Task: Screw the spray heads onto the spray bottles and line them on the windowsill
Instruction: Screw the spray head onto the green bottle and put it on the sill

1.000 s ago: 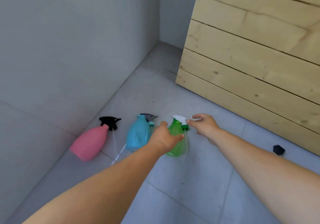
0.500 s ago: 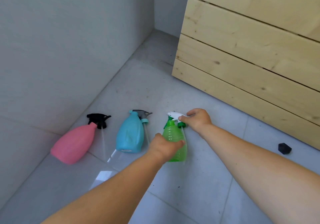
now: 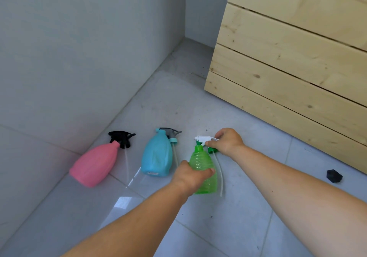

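Your left hand [image 3: 191,176] wraps the green spray bottle [image 3: 202,170] lying on the floor tiles [image 3: 248,207], steadying it, while your right hand [image 3: 226,141] pinches the white spray head [image 3: 203,138] just beyond its neck (apparently unthreaded, dip tube [image 3: 218,169] outside).

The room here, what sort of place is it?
Probably a bare indoor corner, perhaps a utility or storage space. Glossy grey floor tiles meet plain grey walls, and a rough wooden plank structure stands at the right. No furniture shows.
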The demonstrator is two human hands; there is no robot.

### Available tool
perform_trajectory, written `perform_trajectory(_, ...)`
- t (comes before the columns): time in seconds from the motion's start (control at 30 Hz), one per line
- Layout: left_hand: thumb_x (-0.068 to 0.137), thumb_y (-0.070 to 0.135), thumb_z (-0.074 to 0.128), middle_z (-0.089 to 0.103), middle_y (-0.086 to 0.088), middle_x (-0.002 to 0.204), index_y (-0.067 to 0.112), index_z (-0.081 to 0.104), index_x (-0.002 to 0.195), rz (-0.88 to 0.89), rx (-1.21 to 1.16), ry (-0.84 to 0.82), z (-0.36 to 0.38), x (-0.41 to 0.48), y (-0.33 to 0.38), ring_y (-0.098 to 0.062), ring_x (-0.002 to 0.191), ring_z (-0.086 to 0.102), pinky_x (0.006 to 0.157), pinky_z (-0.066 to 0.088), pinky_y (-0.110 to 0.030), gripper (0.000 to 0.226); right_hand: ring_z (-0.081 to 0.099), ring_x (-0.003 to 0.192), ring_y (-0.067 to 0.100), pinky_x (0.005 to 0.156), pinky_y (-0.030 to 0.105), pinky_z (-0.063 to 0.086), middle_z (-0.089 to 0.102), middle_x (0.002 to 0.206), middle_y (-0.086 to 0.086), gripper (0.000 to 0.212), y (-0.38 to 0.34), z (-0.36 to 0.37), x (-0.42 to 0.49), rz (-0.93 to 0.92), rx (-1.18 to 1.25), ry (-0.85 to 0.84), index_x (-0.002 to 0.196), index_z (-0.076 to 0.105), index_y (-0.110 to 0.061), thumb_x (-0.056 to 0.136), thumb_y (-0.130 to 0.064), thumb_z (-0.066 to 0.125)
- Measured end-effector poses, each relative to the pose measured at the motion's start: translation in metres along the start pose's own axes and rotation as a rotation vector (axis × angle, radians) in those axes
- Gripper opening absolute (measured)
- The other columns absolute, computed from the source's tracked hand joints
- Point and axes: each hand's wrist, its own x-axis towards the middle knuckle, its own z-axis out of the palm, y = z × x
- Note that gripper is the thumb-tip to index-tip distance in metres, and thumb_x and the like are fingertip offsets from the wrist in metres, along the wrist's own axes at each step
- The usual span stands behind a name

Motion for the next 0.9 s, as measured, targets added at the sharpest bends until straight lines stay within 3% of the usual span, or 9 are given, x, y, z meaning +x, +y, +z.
perform_trajectory(0.17,0.079,0.043,0.084,0.058,0.004,0.091,0.015,0.054,0.115,0.015,-0.031,0.015,0.0,0.004,-0.006,-0.02,0.089,0.062,0.079,0.055,-0.032,0.054,0.07,0.089,0.028,0.08,0.041,0.059,0.072,0.088,0.009,0.029,-0.003,0.004,0.003,-0.003,0.03,-0.068,0.082,0.071,-0.013,0.064,-0.029,0.086)
perform_trajectory(0.27,0.078,0.043,0.084,0.059,0.004,0.093,0.015,0.055,0.116,0.016,-0.047,0.001,0.0,0.004,-0.008,-0.021,0.093,0.064,0.084,0.058,-0.035,0.056,0.07,0.09,0.028,0.084,0.048,0.059,0.073,0.094,0.015,0.022,-0.002,0.0,0.003,0.035,0.113,-0.097,0.081,0.069,-0.012,0.068,-0.022,0.085)
perform_trajectory(0.43,0.074,0.044,0.086,0.065,-0.002,0.108,0.017,0.055,0.118,0.043,-0.079,-0.027,-0.004,-0.009,-0.004,-0.025,0.105,0.069,0.093,0.061,-0.043,0.059,0.062,0.076,0.023,0.072,0.037,0.058,0.065,0.09,0.016,0.017,-0.013,-0.033,-0.008,0.02,0.249,-0.058,0.081,0.06,-0.01,0.082,-0.016,0.076)
perform_trajectory(0.53,0.068,0.045,0.088,0.067,-0.003,0.114,0.022,0.054,0.116,0.083,-0.093,-0.053,-0.011,-0.033,0.004,-0.025,0.106,0.071,0.091,0.063,-0.048,0.063,0.061,0.077,0.021,0.073,0.036,0.058,0.063,0.091,0.013,0.013,-0.032,-0.067,-0.026,-0.05,0.309,-0.008,0.09,0.059,-0.008,0.087,-0.015,0.07)
perform_trajectory(0.67,0.072,0.043,0.087,0.065,-0.001,0.116,0.024,0.054,0.122,0.18,-0.057,-0.067,-0.025,-0.078,0.021,-0.025,0.109,0.07,0.088,0.063,-0.045,0.063,0.064,0.083,0.023,0.076,0.038,0.06,0.064,0.098,0.015,0.015,-0.072,-0.122,-0.066,-0.169,0.421,0.076,0.082,0.055,-0.014,0.088,-0.015,0.068)
perform_trajectory(0.9,0.068,0.041,0.089,0.069,-0.001,0.119,0.029,0.054,0.117,0.334,0.003,-0.062,-0.054,-0.164,0.041,-0.025,0.109,0.072,0.086,0.063,-0.045,0.061,0.069,0.081,0.019,0.075,0.035,0.061,0.07,0.097,0.011,0.01,-0.141,-0.222,-0.17,-0.418,0.658,0.327,0.09,0.057,-0.013,0.089,-0.015,0.068)
